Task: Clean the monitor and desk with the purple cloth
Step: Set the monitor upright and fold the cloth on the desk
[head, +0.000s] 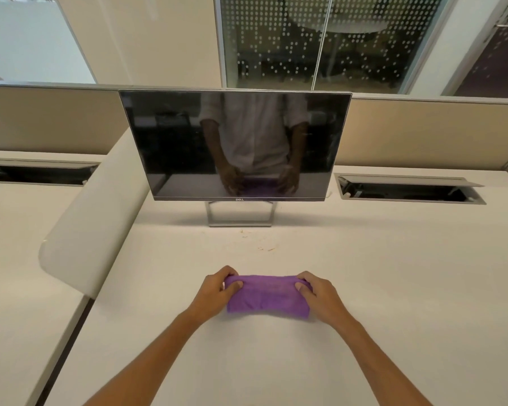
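A folded purple cloth lies on the white desk in front of me. My left hand pinches its far left corner, thumb on top and fingers curled over the edge. My right hand pinches the far right corner the same way. Behind the cloth stands a dark monitor on a silver frame stand; its screen is off and reflects my arms and the cloth. Small orange crumbs are scattered on the desk between the stand and the cloth.
A rounded beige divider panel runs along the desk's left side. Open cable hatches sit at the back left and back right. A low partition wall stands behind the monitor.
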Motion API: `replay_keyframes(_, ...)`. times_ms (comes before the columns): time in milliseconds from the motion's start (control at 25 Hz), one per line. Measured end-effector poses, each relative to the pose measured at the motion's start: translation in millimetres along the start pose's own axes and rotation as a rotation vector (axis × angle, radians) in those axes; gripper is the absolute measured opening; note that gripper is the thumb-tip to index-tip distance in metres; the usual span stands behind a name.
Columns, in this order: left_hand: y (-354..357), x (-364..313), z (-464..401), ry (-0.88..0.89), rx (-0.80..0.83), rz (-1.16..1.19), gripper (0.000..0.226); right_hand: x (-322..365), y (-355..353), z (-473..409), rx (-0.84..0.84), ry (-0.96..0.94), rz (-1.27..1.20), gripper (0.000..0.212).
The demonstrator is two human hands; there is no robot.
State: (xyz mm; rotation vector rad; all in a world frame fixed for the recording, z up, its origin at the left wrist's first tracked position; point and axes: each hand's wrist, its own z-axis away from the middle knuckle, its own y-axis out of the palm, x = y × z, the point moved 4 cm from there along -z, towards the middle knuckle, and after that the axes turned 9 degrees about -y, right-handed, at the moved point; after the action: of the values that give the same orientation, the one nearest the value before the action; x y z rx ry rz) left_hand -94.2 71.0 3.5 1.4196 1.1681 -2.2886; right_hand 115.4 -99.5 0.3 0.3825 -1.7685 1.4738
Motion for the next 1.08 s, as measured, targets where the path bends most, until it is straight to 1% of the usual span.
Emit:
replay_keyframes(120,-2.5,-10.4,-7.8,-0.116,-0.023,0.128,0.008,3.3,-10.7,-6.8,-0.033,0.026,-0.156,0.01)
replay_keyframes(200,-0.4,-9.5,-16.6,-0.193,-0.056,0.123,0.013,-1.1,-11.9,-10.2,-0.066,0.073,-0.193,0.008)
replay_keyframes(240,1.7,-7.8,-21.1,-0.214,-0.064,0.066,0.017,-4.8,-10.1,-10.6,-0.071,0.106,-0.182,0.007)
replay_keyframes(320,8.5,-5.7,-27.1,-0.209,-0.057,-0.122,0.027,-13.0,-3.0,-8.3,-0.015,0.166,-0.051,0.005)
replay_keyframes(400,17.2,-3.0,-27.6,-0.162,-0.038,-0.309,0.039,-18.8,3.2,-3.7,0.097,0.176,0.213,0.016)
replay_keyframes(440,20.0,-1.3,-25.7,-0.124,-0.043,-0.379,0.043,-19.0,3.7,-1.6,0.113,0.145,0.345,0.022)
replay_keyframes(480,21.3,1.5,-22.8,-0.084,-0.066,-0.433,0.046,-17.9,2.4,-1.6,0.08,0.077,0.452,0.027)
replay_keyframes(560,18.9,8.1,-14.9,-0.024,-0.149,-0.482,0.051,-13.0,-0.1,-4.5,-0.087,-0.177,0.636,0.031)
replay_keyframes(600,16.6,11.8,-10.8,-0.011,-0.197,-0.484,0.056,-8.7,-0.4,-5.3,-0.165,-0.314,0.702,0.029)
replay_keyframes(640,14.4,16.9,-7.4,-0.003,-0.244,-0.475,0.064,-4.1,2.1,-6.5,-0.178,-0.436,0.737,0.025)
replay_keyframes(680,12.5,23.1,-4.2,-0.005,-0.279,-0.465,0.071,1.1,7.5,-8.8,-0.129,-0.537,0.758,0.027)
replay_keyframes(760,10.1,36.0,-0.2,-0.03,-0.314,-0.471,0.075,10.9,26.2,-12.4,0.083,-0.672,0.769,0.041)
replay_keyframes(800,9.4,41.6,1.2,-0.041,-0.319,-0.487,0.074,14.9,37.7,-12.5,0.184,-0.712,0.77,0.044)
replay_keyframes(880,8.5,49.6,3.2,-0.041,-0.326,-0.525,0.075,20.4,60.3,-9.7,0.347,-0.718,0.755,0.047)
replay_keyframes(920,8.3,51.9,3.4,-0.034,-0.328,-0.544,0.076,19.8,70.9,-6.6,0.401,-0.702,0.741,0.049)
replay_keyframes(1000,9.3,54.4,1.4,-0.031,-0.33,-0.588,0.077,15.0,85.8,-0.2,0.447,-0.67,0.718,0.051)
replay_keyframes(1080,11.3,55.6,-1.1,-0.032,-0.324,-0.648,0.075,9.7,89.7,2.7,0.427,-0.633,0.697,0.054)
